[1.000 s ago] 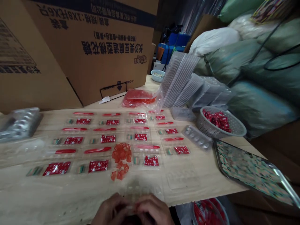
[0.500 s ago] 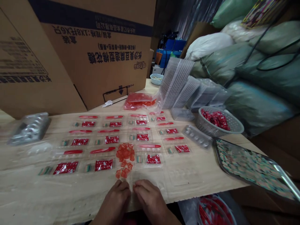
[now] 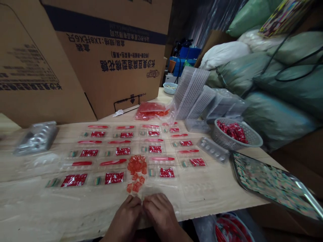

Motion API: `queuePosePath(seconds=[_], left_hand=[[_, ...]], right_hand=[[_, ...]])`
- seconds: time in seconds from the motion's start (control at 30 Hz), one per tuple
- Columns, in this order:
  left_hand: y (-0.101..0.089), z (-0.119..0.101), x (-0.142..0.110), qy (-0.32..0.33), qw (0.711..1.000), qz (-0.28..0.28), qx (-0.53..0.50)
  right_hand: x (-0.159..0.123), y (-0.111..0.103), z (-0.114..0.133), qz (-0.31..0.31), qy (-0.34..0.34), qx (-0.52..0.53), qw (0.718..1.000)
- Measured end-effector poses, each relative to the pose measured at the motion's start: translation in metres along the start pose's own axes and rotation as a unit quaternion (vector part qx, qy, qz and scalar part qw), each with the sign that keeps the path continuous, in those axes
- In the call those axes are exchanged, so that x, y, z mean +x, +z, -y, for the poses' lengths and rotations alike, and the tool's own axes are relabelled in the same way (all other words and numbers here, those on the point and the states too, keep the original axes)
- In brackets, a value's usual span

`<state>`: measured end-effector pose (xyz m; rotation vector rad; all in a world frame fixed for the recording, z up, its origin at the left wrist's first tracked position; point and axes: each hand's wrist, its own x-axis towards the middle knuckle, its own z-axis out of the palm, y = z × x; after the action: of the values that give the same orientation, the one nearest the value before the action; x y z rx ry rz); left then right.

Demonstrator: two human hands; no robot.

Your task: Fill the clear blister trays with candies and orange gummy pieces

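Note:
My left hand (image 3: 125, 215) and my right hand (image 3: 158, 211) lie close together at the near side of the board, fingertips meeting on a clear plastic blister tray (image 3: 161, 191). Whether they grip it is hidden. Just beyond my fingers sits a heap of translucent orange-red cubes (image 3: 136, 168). Rows of clear trays spread across the board, holding red sachets (image 3: 114, 178), red plastic sticks (image 3: 113, 162) and small striped packets (image 3: 151, 172).
A grey plastic basket of red sachets (image 3: 236, 134) and a metal tray of small multicoloured packets (image 3: 272, 181) stand at the right. Stacked clear trays (image 3: 189, 92) and a red-filled bag (image 3: 151, 111) lie behind. Cardboard boxes (image 3: 111, 57) and large sacks (image 3: 275, 84) line the back.
My hands have moved up from the board's near edge onto the clear tray and now rest slightly apart. The view has drifted, so the board's contents sit further right.

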<state>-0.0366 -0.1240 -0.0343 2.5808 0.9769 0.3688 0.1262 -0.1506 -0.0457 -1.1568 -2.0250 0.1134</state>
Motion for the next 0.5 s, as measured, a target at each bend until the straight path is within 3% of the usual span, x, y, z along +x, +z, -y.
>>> queuePosePath(seconds=[0.13, 0.33, 0.5], left_hand=[[-0.007, -0.004, 0.000, -0.004, 1.000, -0.004, 0.001], [-0.003, 0.001, -0.003, -0.001, 1.000, -0.022, -0.010], [-0.003, 0.000, -0.004, -0.015, 0.998, -0.039, -0.042]], right_hand=[[-0.004, -0.003, 0.000, -0.024, 0.009, -0.004, 1.000], [-0.003, -0.016, -0.004, 0.045, 0.098, 0.184, 0.977], [-0.005, -0.016, -0.005, 0.029, 0.057, 0.106, 0.992]])
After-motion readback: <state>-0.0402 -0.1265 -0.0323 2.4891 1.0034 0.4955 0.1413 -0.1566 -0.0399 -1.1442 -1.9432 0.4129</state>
